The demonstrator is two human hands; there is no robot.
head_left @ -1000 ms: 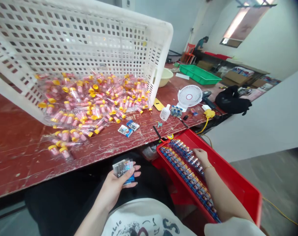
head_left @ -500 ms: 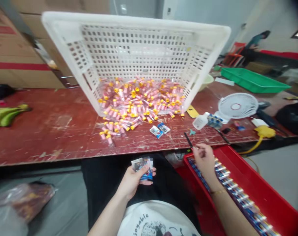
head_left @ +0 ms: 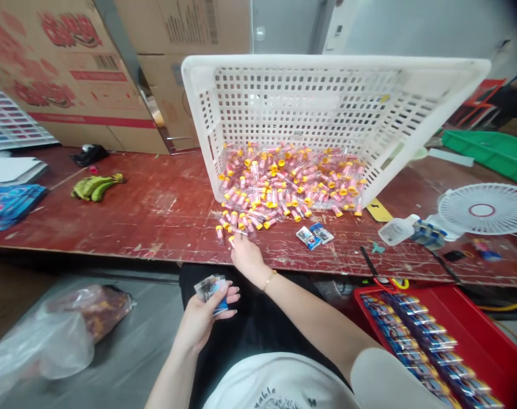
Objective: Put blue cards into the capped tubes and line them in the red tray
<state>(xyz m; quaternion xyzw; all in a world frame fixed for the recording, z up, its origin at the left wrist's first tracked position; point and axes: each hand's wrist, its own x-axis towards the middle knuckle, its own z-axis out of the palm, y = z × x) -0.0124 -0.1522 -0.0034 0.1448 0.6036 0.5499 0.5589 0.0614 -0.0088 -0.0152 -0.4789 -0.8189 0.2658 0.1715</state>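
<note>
Thumb and fingers of the left hand pinch a few small, flat packets, low down in front of the bench. The right hand is over the bench's front edge, with its fingertips at the near end of a heap of tubes. It is much nearer to them than the left hand. One clear tube lies just past those fingertips, its long side running about the same way as the bench edge. Whether this grip pinches a tube or only touches one, the view cannot tell.

Most tubes lie in a white basket resting on its side, mouth toward the person; some lie out in front. They are round, smooth and see-through, with yellow caps and something pink inside, pointing every which way. The basket is hard plastic full of little holes. The bench is dark red, scratched and worn. Two small blue and white packs lie flat to the right of the tubes.
</note>
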